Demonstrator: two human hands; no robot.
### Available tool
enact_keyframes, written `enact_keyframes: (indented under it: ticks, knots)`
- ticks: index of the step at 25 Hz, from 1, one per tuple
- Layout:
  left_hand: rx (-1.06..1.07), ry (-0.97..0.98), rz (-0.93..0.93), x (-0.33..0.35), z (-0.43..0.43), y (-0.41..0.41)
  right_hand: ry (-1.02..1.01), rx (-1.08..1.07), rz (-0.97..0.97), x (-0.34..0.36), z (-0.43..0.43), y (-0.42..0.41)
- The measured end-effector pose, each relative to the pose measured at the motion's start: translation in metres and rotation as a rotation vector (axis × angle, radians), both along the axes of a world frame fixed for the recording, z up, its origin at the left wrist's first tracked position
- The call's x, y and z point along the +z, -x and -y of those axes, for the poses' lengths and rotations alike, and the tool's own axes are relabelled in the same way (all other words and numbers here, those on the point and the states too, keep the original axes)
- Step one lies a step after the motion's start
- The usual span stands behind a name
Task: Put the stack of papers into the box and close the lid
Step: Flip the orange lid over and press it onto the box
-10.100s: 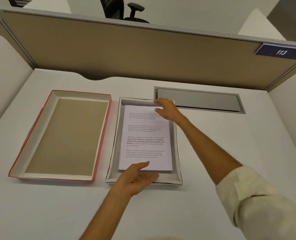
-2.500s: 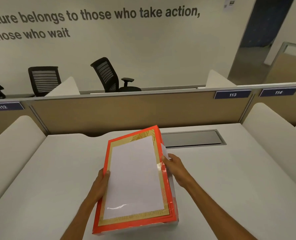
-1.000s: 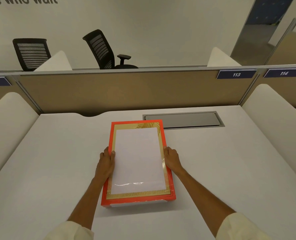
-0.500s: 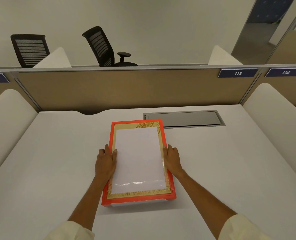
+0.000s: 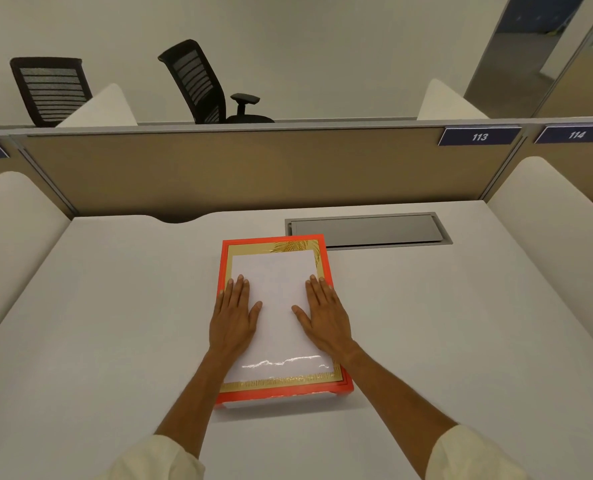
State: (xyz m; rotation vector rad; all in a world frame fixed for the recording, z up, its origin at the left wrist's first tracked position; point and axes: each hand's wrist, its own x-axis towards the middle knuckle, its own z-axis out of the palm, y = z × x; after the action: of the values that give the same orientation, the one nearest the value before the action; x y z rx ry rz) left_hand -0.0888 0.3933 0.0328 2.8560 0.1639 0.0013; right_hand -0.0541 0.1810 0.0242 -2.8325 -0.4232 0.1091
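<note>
box (image 5: pixel 281 320) | lid on | left hand (image 5: pixel 234 315) flat atop | right hand (image 5: pixel 324 315) flat atop

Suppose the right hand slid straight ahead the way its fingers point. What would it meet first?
The right hand lies flat on the lid, fingers pointing away and slightly left. It would cross bare lid first, then probably pass the far red edge toward the grey desk hatch; depth is uncertain.
</note>
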Motion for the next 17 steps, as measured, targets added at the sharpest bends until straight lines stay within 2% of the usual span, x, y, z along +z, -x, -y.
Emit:
enact_keyframes:
  ticks: [9,17]
  knots:
    - [0.007,0.015,-0.020,-0.0050,0.0006,0.0003,0.027,-0.005,-0.026,-0.0059,-0.0008,0.0014]
    - [0.005,-0.047,-0.046,-0.0072,0.0011,-0.0010,0.030,-0.014,-0.016,-0.0090,-0.0013,0.0025]
